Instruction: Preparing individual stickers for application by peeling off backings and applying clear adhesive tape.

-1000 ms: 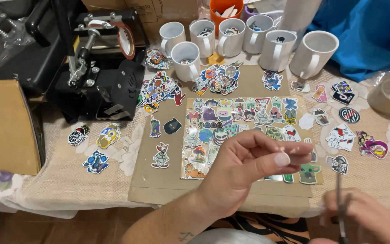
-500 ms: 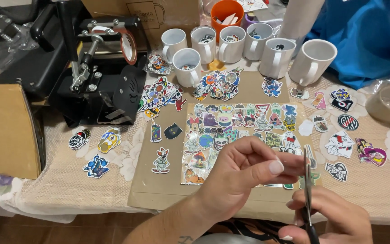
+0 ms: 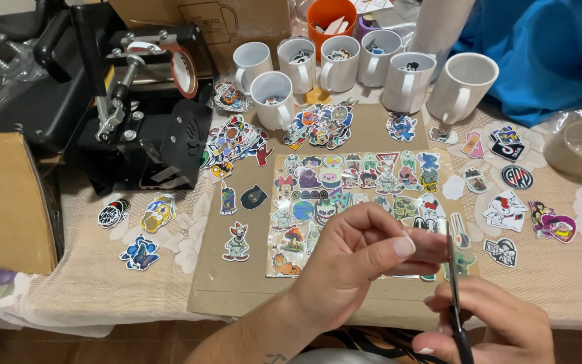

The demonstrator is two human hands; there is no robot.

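Head view is showing six white mugs (image 3: 339, 64) at upper centre. Left hand (image 3: 358, 266) fingers are pinching a small sticker (image 3: 432, 237); right hand (image 3: 493, 330), now risen higher, is gripping scissors (image 3: 454, 283).

free: bare cloth (image 3: 89, 290) front-left | blocked: mugs (image 3: 274, 98) at back, press (image 3: 143, 121) left, stickers (image 3: 345, 202) centre
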